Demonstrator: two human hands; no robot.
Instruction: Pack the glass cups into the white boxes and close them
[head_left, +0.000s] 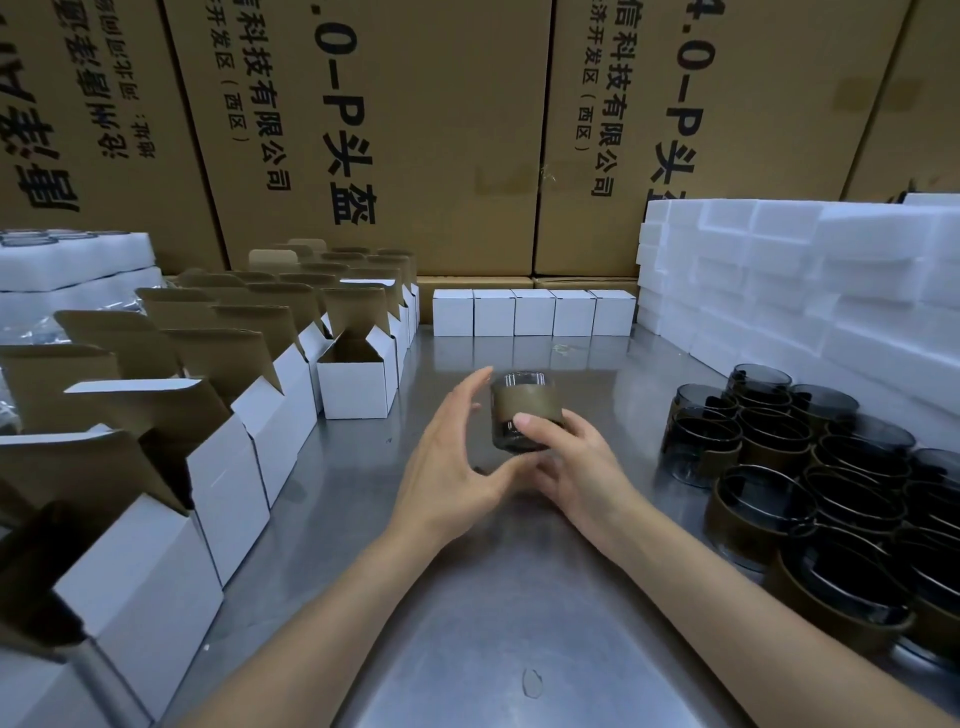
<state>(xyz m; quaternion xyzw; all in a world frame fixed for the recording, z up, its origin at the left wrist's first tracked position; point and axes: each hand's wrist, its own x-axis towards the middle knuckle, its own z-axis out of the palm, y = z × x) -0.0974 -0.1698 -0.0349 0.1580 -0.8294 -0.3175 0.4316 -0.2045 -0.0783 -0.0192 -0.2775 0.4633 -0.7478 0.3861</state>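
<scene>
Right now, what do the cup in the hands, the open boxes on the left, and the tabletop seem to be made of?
The cup: dark smoky glass, judging by its see-through rim, with a matte brown band, possibly paper or leather-like. The open boxes: thin cardboard, white outside, raw brown inside the flaps. The tabletop: probably stainless steel, grey with soft brushed reflections.

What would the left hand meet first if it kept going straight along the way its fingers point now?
Most likely the glass cup that the right hand grips: the open left hand points up and slightly right, its fingertips right beside the cup's left wall. Whether they already touch is unclear. Beyond it stands the row of closed white boxes.
</scene>
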